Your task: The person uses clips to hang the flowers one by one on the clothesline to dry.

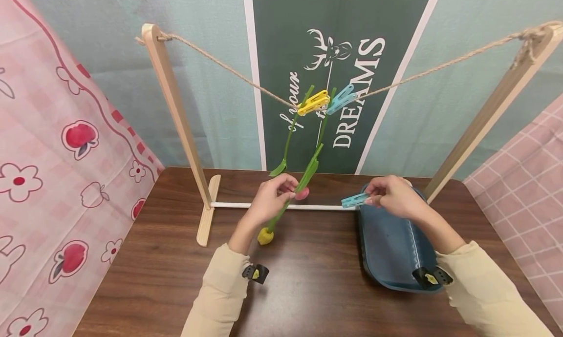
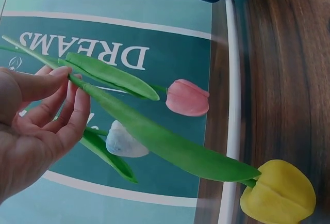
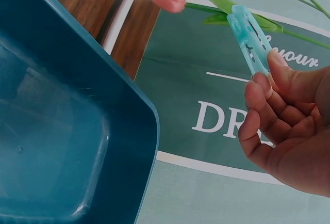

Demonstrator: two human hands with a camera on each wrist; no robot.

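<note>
My left hand point(image 1: 274, 196) pinches the green stem of a yellow tulip point(image 2: 278, 192) between thumb and fingers; its bloom points down toward the table. Between thumb and fingertips my right hand point(image 1: 391, 195) holds a light blue clothespin point(image 3: 249, 41) by one end, above the basin. Behind the left hand, a pink tulip point(image 2: 187, 98) and a pale blue-white tulip point(image 2: 124, 140) hang head down. Their stems are clipped to a sagging rope point(image 1: 233, 72) by a yellow clothespin point(image 1: 313, 102) and another blue clothespin point(image 1: 341, 99). In the head view the left hand hides the pale bloom.
Two wooden posts point(image 1: 176, 112) carry the rope, with a white rod point(image 1: 246, 205) low between them. A dark blue basin point(image 1: 391, 251) stands on the brown wooden table point(image 1: 308, 288) at the right. Behind hangs a green printed cloth point(image 1: 286, 24); a pink curtain point(image 1: 39, 180) borders the left.
</note>
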